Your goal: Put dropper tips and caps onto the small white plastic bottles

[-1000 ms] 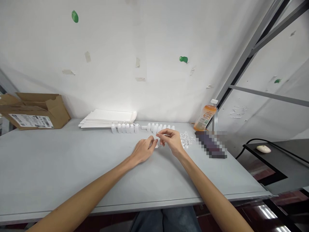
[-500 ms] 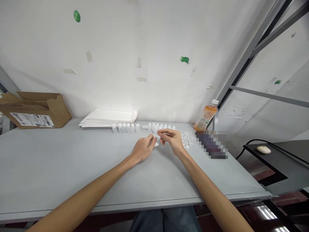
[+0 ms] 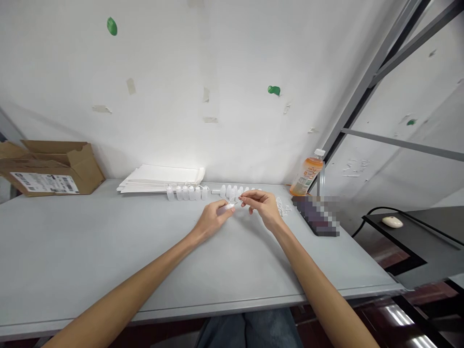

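My left hand (image 3: pixel 211 221) pinches a small white cap (image 3: pixel 229 206) between thumb and forefinger; a thin dark needle tip seems to point from it to the right. Just beside it, my right hand (image 3: pixel 264 208) has thumb and forefinger pressed together, close to the needle. Whatever sits in that right pinch is too small to name. Behind the hands stands a row of small translucent bottles (image 3: pixel 232 191), partly covered by my fingers. Left of it, another row of small bottles (image 3: pixel 191 194) has caps on. A heap of white plastic pieces (image 3: pixel 284 208) lies beyond my right hand.
White sheets (image 3: pixel 163 175) are stacked against the wall. An open cardboard box (image 3: pixel 68 166) stands at the far left of the grey table (image 3: pixel 90 251). On the right are an orange drink bottle (image 3: pixel 307 175), a blurred dark object (image 3: pixel 316 216) and a white mouse (image 3: pixel 392 222).
My left hand has turned slightly, so the white cap and its needle now show in its pinch. My right hand stays near it, fingertips now by the needle. The view has shifted slightly.
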A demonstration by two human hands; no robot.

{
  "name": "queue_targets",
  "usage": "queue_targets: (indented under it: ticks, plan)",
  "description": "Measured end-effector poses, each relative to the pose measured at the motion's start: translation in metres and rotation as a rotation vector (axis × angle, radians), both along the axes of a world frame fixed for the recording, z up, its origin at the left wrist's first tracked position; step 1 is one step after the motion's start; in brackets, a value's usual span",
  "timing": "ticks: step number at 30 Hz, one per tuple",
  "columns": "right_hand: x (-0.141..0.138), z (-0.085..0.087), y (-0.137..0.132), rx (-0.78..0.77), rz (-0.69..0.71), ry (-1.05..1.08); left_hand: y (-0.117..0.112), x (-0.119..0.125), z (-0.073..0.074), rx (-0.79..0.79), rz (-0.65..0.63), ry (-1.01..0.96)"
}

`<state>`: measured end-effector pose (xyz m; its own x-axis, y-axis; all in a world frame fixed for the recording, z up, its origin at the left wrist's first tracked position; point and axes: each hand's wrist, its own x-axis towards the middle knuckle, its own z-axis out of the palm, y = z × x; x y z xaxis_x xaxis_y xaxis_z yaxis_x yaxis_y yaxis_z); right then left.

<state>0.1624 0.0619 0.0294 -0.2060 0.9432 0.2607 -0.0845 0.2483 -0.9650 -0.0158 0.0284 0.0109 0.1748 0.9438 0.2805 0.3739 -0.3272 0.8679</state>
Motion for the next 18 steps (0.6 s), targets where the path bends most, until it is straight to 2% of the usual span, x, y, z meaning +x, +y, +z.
queue_targets:
  ticks: [7, 18]
  plan:
    - [-0.0019, -0.0040, -0.0007, -0.036, 0.088, -0.015, 0.0022, -0.0002, -0.0036, 0.001, 0.031, 0.029]
    - [-0.0058, -0.0066, -0.0019, -0.056, 0.121, 0.039, 0.0009, 0.0008, -0.0039, -0.025, 0.054, 0.021]
